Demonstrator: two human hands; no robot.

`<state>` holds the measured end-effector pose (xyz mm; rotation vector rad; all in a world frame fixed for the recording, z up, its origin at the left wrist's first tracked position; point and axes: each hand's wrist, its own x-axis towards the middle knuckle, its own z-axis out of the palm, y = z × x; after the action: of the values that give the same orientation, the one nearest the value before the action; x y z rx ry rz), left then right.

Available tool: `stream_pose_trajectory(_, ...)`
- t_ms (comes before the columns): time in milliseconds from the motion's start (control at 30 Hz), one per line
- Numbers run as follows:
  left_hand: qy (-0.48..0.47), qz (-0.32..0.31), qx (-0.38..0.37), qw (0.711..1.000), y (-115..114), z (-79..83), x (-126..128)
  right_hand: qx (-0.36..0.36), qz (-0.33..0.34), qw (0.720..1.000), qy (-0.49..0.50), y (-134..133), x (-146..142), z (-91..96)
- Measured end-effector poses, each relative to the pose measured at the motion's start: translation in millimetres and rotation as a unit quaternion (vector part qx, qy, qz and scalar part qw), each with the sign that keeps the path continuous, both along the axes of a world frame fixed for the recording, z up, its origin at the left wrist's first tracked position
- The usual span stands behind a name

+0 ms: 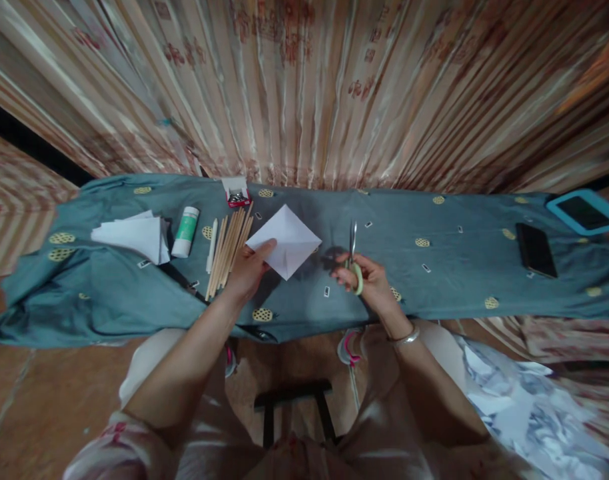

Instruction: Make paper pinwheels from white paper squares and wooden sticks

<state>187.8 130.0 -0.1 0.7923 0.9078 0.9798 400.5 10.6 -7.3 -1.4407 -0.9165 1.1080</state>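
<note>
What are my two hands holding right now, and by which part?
The right hand holds scissors by the green handle loops, blades pointing away. The left hand holds the white folded paper at its left corner, thumb on top.

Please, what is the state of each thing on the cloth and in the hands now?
white paper, creased, corner held by left hand
scissors, blades together, held in right hand
glue stick, lying on its side
wooden sticks, lying in a bundle
small box, open
phone, screen dark
tablet, screen dark
</note>
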Motion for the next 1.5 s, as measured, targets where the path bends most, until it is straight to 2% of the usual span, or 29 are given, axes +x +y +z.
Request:
stream_pose_trajectory(67, 0.030, -0.025, 0.015, 0.999, -5, -2.9, 2, 0.025, -0.063, 0.998, -0.007, 5, 7, 0.1)
stream_pose_trajectory(133, 0.065, -0.059, 0.030, 0.996, -10, -4.9, 4, 0.038, -0.077, 0.996, -0.001, 9, 8, 1.5)
stream_pose_trajectory(267, 0.117, -0.147, 0.049, 0.981, -16, -7.4, 6, 0.035, -0.026, 0.999, 0.015, 15, -2, 4.6)
stream_pose_trajectory(367, 0.131, -0.182, 0.046, 0.973, -18, -10.0, 7, 0.013, 0.010, 0.999, 0.038, 18, -13, 4.2)
stream_pose_trajectory(467, 0.090, -0.188, 0.013, 0.978, -21, -11.2, 9, 0.004, -0.004, 0.999, 0.054, 22, -21, 2.6)
stream_pose_trajectory(600, -0.035, -0.195, -0.015, 0.980, -31, -8.6, 15, 0.030, -0.095, 0.994, 0.046, 27, -23, 1.6)
stream_pose_trajectory(767, 0.014, -0.153, -0.011, 0.988, -46, -10.4, 26, 0.041, -0.136, 0.987, 0.073, 29, -28, -1.2)
stream_pose_trajectory(933, 0.001, -0.084, -0.077, 0.993, -44, -14.7, 27, 0.030, -0.107, 0.986, 0.123, 29, -36, -4.5)
stream_pose_trajectory(1167, 0.001, -0.063, -0.072, 0.995, -42, -11.2, 27, 0.026, -0.091, 0.989, 0.113, 29, -40, -3.8)
stream_pose_trajectory(1300, 0.013, -0.034, -0.052, 0.998, -34, -7.4, 22, 0.012, -0.033, 0.995, 0.098, 22, -45, -0.9)
stream_pose_trajectory(1500, 0.044, 0.057, -0.006, 0.997, -9, 0.5, 8, -0.058, 0.123, 0.987, 0.086, 1, -54, -3.8)
